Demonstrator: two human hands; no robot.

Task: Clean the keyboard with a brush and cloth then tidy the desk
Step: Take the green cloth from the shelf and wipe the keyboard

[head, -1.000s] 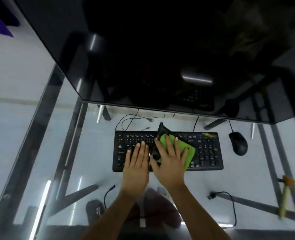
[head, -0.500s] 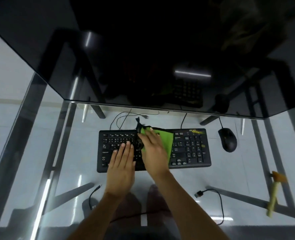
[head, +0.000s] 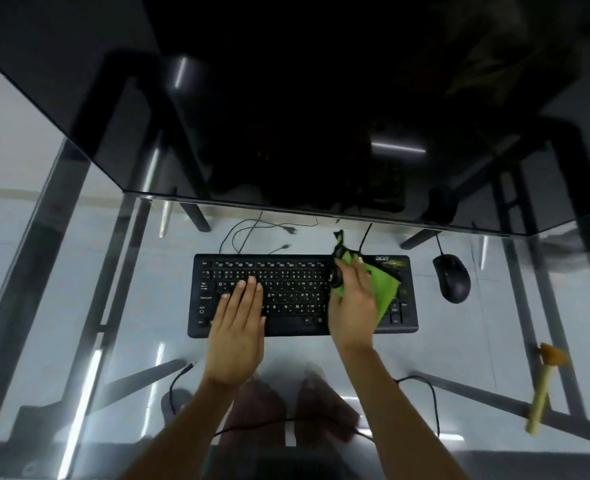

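Glass desk (head: 120,306): one keyboard (head: 297,292), left hand (head: 239,323) flat, right hand (head: 352,306) grip round one green cloth (head: 383,289), one mouse (head: 451,278).

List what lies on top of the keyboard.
On the keyboard: the flat left hand and a green cloth under the right hand. Keys beneath them are hidden.

The black keyboard (head: 297,296) lies flat near the middle of the glass desk (head: 459,355). The green cloth (head: 383,289) covers the keyboard's right part. The yellow brush (head: 542,389) lies near the desk's right edge.
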